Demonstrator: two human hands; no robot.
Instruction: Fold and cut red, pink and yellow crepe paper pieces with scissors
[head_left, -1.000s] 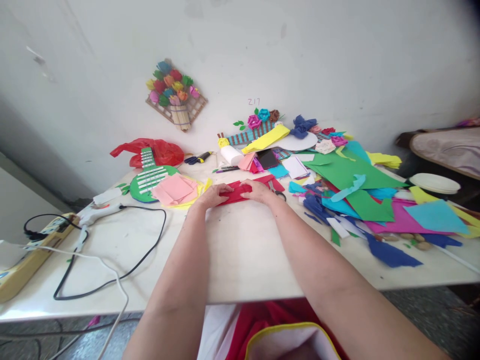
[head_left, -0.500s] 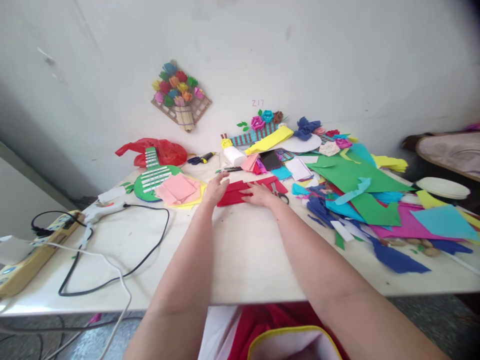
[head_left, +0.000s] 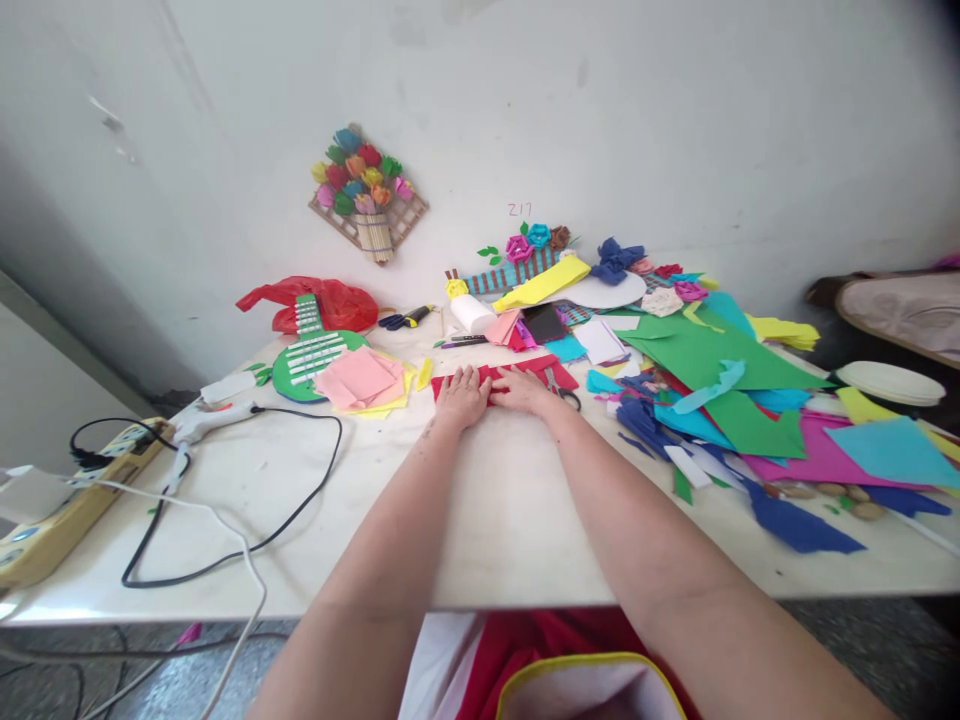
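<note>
Red paper (head_left: 540,366) lies on the table, partly covered by both hands. My left hand (head_left: 463,397) rests flat on its left part, fingers stretched away from me. Close beside it, my right hand (head_left: 521,390) lies on the same paper with the fingers extended and pointing left. Scissors (head_left: 568,394) sit on the paper's right end, next to my right wrist. A small yellow paper piece (head_left: 424,373) is just left of the red paper. Farther left, pink paper squares (head_left: 361,378) lie over yellow sheets and a green guitar-shaped craft (head_left: 304,350).
A glue gun (head_left: 214,422) with a looping black cord and a power strip (head_left: 82,505) occupy the table's left side. Coloured paper scraps (head_left: 750,415) spread over the right. A white roll (head_left: 472,314), black phone (head_left: 544,324) and pliers (head_left: 407,317) lie behind the hands.
My left hand has moved right and come down flat on the red paper, nearer my right hand. The yellow piece left of the paper is now uncovered. My right hand has barely moved.
</note>
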